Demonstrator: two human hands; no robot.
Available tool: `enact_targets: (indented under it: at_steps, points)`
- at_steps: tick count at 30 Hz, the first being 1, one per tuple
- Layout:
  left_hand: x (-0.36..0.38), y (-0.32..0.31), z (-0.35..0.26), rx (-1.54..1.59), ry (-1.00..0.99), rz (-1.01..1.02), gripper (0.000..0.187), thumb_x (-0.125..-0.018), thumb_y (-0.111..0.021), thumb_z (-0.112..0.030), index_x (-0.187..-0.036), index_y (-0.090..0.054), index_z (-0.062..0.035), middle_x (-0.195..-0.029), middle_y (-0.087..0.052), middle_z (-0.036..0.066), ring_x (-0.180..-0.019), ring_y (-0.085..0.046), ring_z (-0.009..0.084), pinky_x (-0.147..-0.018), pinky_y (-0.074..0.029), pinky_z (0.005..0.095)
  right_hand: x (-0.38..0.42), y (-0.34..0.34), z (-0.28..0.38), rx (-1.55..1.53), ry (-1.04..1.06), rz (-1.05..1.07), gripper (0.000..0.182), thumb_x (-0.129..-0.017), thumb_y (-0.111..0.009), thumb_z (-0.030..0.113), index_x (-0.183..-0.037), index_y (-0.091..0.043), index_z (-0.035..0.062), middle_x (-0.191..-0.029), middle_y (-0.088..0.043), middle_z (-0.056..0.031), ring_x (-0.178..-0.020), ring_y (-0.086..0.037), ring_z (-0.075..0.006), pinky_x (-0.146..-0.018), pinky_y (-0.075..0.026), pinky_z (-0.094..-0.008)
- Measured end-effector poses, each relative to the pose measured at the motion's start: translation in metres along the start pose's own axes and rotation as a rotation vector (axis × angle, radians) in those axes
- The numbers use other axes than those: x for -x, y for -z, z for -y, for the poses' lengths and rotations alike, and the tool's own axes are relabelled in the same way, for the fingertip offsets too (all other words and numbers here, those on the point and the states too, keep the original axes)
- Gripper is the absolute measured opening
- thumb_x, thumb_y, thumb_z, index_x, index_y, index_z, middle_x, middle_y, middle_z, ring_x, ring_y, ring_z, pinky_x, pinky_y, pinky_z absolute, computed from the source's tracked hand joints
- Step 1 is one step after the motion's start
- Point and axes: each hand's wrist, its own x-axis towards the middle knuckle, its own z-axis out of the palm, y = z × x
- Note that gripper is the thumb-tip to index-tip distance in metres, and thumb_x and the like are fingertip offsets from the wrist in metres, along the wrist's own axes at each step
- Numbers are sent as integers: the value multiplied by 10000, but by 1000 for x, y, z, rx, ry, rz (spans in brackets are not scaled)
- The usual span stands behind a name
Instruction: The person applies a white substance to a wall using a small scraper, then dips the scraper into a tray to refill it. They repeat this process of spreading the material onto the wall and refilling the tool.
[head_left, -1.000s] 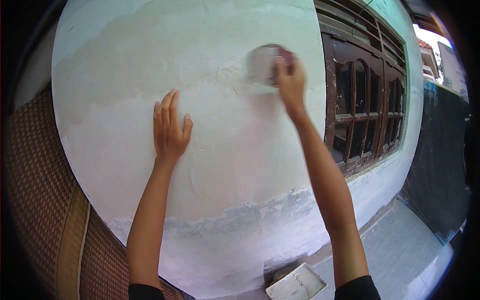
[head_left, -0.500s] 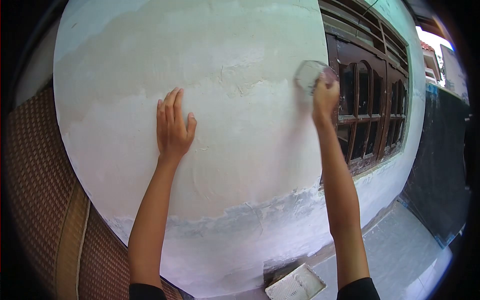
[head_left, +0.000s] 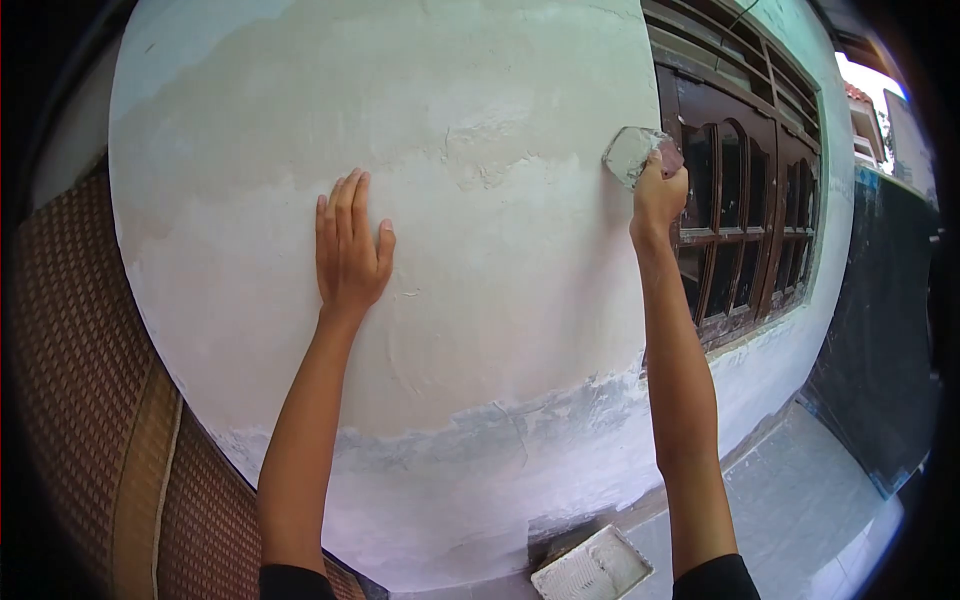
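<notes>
My left hand (head_left: 348, 245) rests flat against the pale plastered wall (head_left: 480, 290), fingers up and thumb out to the side. High on the right, my right hand (head_left: 659, 198) is closed around a flat putty scraper (head_left: 630, 155). The scraper looks thin and partly see-through, with whitish smears and a pinkish patch on its right side. It overlaps the wall close to the window frame. Rough, raised plaster marks (head_left: 490, 165) show on the wall between my two hands.
A brown wooden window (head_left: 745, 170) with small panes is set into the wall on the right. A smeared paint tray (head_left: 595, 570) lies on the floor below. Woven brown panels (head_left: 75, 330) stand on the left, and a dark sheet (head_left: 880, 320) hangs at far right.
My right hand and the scraper have shifted slightly right and down, and the scraper is less blurred. My left hand stays on the wall.
</notes>
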Motion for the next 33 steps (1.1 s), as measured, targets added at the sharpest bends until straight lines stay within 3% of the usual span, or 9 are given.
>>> enact_targets:
  at_steps: [2, 5, 8, 10, 16, 20, 23, 26, 33]
  points:
    - [0, 0, -2, -4, 12, 2, 586, -911, -522, -191, -1461, -365, -60, -1471, -406, 90, -1399, -338, 245, -1193, -240, 460, 8, -5, 9, -136, 94, 67, 253, -946, -614, 196, -1100, -608, -5, -969, -668, -133, -847, -650, -211, -759, -527, -358]
    - [0, 0, -1, 14, 11, 35, 590, -920, -497, -168, -1472, -329, -41, -1504, -364, 108, -1404, -322, 278, -1202, -195, 477, 58, -30, 40, -174, 294, 352, 252, -953, -609, 205, -1081, -606, -12, -883, -660, -110, -780, -618, -185, -694, -502, -354]
    - [-1, 2, 1, 5, -2, 36, 595, -922, -497, -174, -1477, -322, -51, -1506, -360, 102, -1409, -315, 270, -1203, -193, 483, 87, -45, 59, -1, 460, 539, 283, -925, -617, 214, -1041, -592, -42, -891, -650, -240, -820, -653, -317, -732, -498, -412]
    - [0, 4, 1, -22, -3, 60, 602, -921, -497, -176, -1483, -314, -60, -1509, -356, 96, -1417, -306, 264, -1205, -190, 490, 68, -48, 42, 6, 423, 418, 283, -923, -613, 213, -1063, -603, -33, -936, -658, -246, -871, -666, -314, -744, -509, -415]
    - [1, 1, -1, -9, 11, 56, 597, -926, -477, -169, -1486, -306, -56, -1517, -343, 100, -1423, -299, 260, -1208, -182, 489, -13, 17, -2, -11, -129, -97, 316, -941, -601, 222, -1094, -596, -55, -1030, -671, -193, -931, -671, -272, -813, -525, -392]
    - [1, 0, -2, 2, 14, 43, 596, -928, -470, -172, -1488, -302, -53, -1517, -341, 104, -1422, -301, 261, -1208, -184, 488, 13, 2, 4, -57, 167, 37, 285, -962, -587, 236, -1074, -588, -27, -973, -663, -158, -867, -653, -240, -782, -518, -377]
    - [1, 1, 0, -13, 10, 54, 596, -930, -468, -177, -1489, -301, -54, -1519, -338, 106, -1422, -300, 260, -1208, -181, 489, 64, -32, 40, -218, 202, 347, 262, -966, -586, 233, -1043, -593, -17, -892, -650, -135, -813, -620, -210, -755, -498, -368]
    - [2, 2, 0, -22, 6, 63, 600, -930, -468, -179, -1492, -294, -56, -1522, -334, 107, -1428, -292, 256, -1210, -174, 488, 93, -51, 60, -46, 339, 532, 273, -931, -594, 220, -1030, -585, -34, -958, -621, -269, -919, -609, -396, -819, -463, -466]
    - [3, -1, 1, -20, 13, 64, 606, -929, -467, -176, -1496, -288, -61, -1521, -335, 107, -1429, -290, 259, -1210, -172, 488, 5, 4, 0, 52, 57, 118, 309, -930, -621, 219, -1108, -600, -32, -958, -680, -194, -861, -672, -294, -753, -525, -395]
